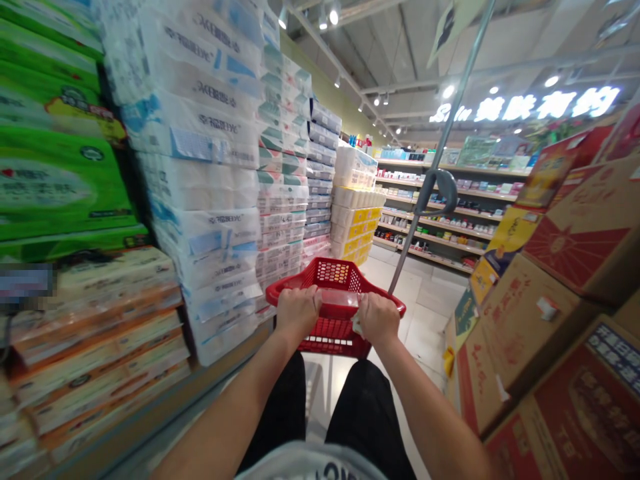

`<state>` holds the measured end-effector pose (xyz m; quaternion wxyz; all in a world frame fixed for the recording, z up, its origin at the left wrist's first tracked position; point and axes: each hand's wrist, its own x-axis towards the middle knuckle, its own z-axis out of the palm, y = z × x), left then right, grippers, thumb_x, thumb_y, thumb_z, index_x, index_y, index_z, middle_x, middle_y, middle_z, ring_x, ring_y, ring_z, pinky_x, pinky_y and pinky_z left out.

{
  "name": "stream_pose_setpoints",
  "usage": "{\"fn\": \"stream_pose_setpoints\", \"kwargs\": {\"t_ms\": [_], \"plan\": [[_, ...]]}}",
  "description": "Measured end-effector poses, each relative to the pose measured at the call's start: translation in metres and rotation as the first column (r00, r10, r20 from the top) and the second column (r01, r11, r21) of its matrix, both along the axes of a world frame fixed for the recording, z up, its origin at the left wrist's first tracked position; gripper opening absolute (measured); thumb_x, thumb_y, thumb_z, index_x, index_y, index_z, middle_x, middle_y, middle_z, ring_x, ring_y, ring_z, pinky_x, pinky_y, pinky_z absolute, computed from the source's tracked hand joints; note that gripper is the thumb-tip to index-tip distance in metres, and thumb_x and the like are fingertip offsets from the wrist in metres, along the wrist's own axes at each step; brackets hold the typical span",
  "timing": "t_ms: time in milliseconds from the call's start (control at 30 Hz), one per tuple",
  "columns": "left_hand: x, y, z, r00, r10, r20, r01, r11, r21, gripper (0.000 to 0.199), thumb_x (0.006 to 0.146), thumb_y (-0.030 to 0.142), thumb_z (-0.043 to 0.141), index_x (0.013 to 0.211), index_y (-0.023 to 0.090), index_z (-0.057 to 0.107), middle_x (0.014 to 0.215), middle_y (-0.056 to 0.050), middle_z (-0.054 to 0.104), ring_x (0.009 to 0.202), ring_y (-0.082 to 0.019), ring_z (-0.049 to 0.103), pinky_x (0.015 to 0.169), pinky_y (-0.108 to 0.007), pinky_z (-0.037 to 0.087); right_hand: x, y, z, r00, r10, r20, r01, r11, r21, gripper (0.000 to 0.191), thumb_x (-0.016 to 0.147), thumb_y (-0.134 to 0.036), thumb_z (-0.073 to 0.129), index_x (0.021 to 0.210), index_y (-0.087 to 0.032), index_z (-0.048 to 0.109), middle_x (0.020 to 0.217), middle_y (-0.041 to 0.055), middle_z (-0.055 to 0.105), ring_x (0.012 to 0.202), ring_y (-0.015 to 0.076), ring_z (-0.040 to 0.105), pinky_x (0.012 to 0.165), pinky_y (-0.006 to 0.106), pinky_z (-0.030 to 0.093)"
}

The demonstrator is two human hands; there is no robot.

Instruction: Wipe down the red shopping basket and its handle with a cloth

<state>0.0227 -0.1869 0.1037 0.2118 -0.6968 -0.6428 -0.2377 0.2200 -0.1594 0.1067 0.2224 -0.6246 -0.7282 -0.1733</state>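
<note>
In front of me is a red plastic shopping cart (334,270) with a perforated basket. My left hand (299,312) is wrapped round the left part of its handle (340,299). The right part of that handle is in the grip of my right hand (379,316). A small pale scrap, perhaps paper, shows under the right fingers; I cannot make out what it is. From the cart's right side a grey metal pole (453,110) rises at a slant, with a grey plastic hook (444,192) on it. Most of the basket's inside is hidden by the handle and my hands.
Tall stacks of wrapped toilet rolls (210,120) and green tissue packs (55,180) line the left side. Cardboard boxes (530,320) crowd the right. Between them runs a pale tiled floor (417,327). Shelves of small goods (450,223) stand at the far end.
</note>
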Motion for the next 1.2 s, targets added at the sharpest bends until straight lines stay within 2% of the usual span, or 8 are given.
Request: {"fn": "stream_pose_setpoints", "kwargs": {"t_ms": [67, 233, 433, 633, 833, 1000, 1067, 1200], "plan": [[0.000, 0.000, 0.000, 1.000, 0.003, 0.000, -0.003, 1.000, 0.000, 0.038, 0.094, 0.032, 0.028, 0.108, 0.018, 0.061, 0.088, -0.010, 0.069, 0.083, -0.025, 0.061, 0.077, -0.039, 0.034, -0.001, -0.002, 0.000, 1.000, -0.002, -0.029, 0.003, 1.000, 0.027, 0.043, 0.098, -0.031, 0.024, 0.084, -0.017, 0.062, 0.085, 0.0093, 0.068, 0.084, 0.0216, 0.065, 0.078, 0.033, 0.042], [0.001, 0.000, 0.000, 1.000, -0.007, -0.009, 0.007, 1.000, -0.018, 0.037, 0.094, 0.031, 0.029, 0.109, 0.019, 0.061, 0.089, -0.010, 0.069, 0.085, -0.026, 0.062, 0.077, -0.039, 0.035, 0.004, 0.007, 0.013, 0.995, 0.084, 0.045, -0.071, 0.970, -0.231, 0.029, 0.092, -0.031, 0.040, 0.084, -0.017, 0.064, 0.085, 0.0095, 0.068, 0.079, 0.0220, 0.065, 0.068, 0.029, 0.042], [0.001, 0.000, 0.000, 1.000, 0.007, -0.007, -0.007, 1.000, -0.009, 0.040, 0.095, 0.032, 0.027, 0.109, 0.018, 0.061, 0.089, -0.010, 0.069, 0.083, -0.026, 0.062, 0.076, -0.040, 0.035, -0.001, -0.006, -0.006, 0.995, 0.025, -0.101, -0.011, 0.990, 0.140, 0.041, 0.097, -0.030, 0.027, 0.083, -0.016, 0.063, 0.083, 0.0090, 0.067, 0.084, 0.0201, 0.062, 0.080, 0.031, 0.038], [0.001, -0.001, 0.001, 1.000, -0.003, -0.004, 0.003, 1.000, -0.019, 0.038, 0.094, 0.030, 0.028, 0.107, 0.017, 0.061, 0.087, -0.010, 0.069, 0.081, -0.025, 0.061, 0.076, -0.039, 0.034, -0.002, -0.003, 0.003, 0.992, 0.018, -0.127, -0.028, 0.997, -0.070, 0.037, 0.095, -0.033, 0.033, 0.080, -0.017, 0.062, 0.080, 0.0070, 0.068, 0.072, 0.0174, 0.062, 0.068, 0.027, 0.037], [0.001, -0.002, 0.000, 1.000, -0.012, -0.002, 0.012, 1.000, -0.006, 0.037, 0.094, 0.030, 0.028, 0.109, 0.017, 0.060, 0.089, -0.011, 0.069, 0.083, -0.026, 0.062, 0.076, -0.040, 0.035, -0.002, -0.007, -0.007, 0.992, 0.055, -0.116, -0.038, 0.989, 0.145, 0.040, 0.097, -0.030, 0.029, 0.080, -0.015, 0.062, 0.081, 0.0085, 0.067, 0.081, 0.0192, 0.062, 0.077, 0.029, 0.037], [0.001, -0.003, 0.003, 1.000, -0.011, 0.024, 0.012, 0.999, -0.035, 0.037, 0.094, 0.030, 0.028, 0.108, 0.018, 0.060, 0.089, -0.010, 0.069, 0.083, -0.025, 0.062, 0.077, -0.039, 0.035, 0.002, 0.005, 0.012, 0.998, 0.056, -0.021, -0.059, 0.978, -0.199, 0.036, 0.095, -0.034, 0.034, 0.084, -0.016, 0.064, 0.084, 0.0105, 0.068, 0.076, 0.0198, 0.064, 0.068, 0.028, 0.040], [0.002, -0.003, 0.004, 1.000, -0.003, 0.031, 0.005, 0.999, -0.044, 0.037, 0.094, 0.030, 0.028, 0.107, 0.018, 0.061, 0.091, -0.011, 0.069, 0.084, -0.025, 0.062, 0.078, -0.039, 0.035, 0.002, 0.008, 0.018, 0.997, 0.081, 0.014, -0.075, 0.963, -0.259, 0.038, 0.096, -0.035, 0.034, 0.085, -0.016, 0.065, 0.085, 0.0111, 0.068, 0.077, 0.0205, 0.065, 0.067, 0.029, 0.040], [0.003, -0.003, 0.004, 0.999, 0.013, 0.032, -0.011, 0.999, -0.047, 0.037, 0.094, 0.030, 0.029, 0.108, 0.017, 0.060, 0.092, -0.011, 0.069, 0.086, -0.025, 0.062, 0.079, -0.039, 0.035, -0.002, 0.002, 0.003, 0.997, 0.037, -0.064, -0.039, 0.999, -0.026, 0.045, 0.098, -0.034, 0.026, 0.088, -0.016, 0.065, 0.084, 0.0093, 0.068, 0.078, 0.0201, 0.063, 0.072, 0.030, 0.039]]}}
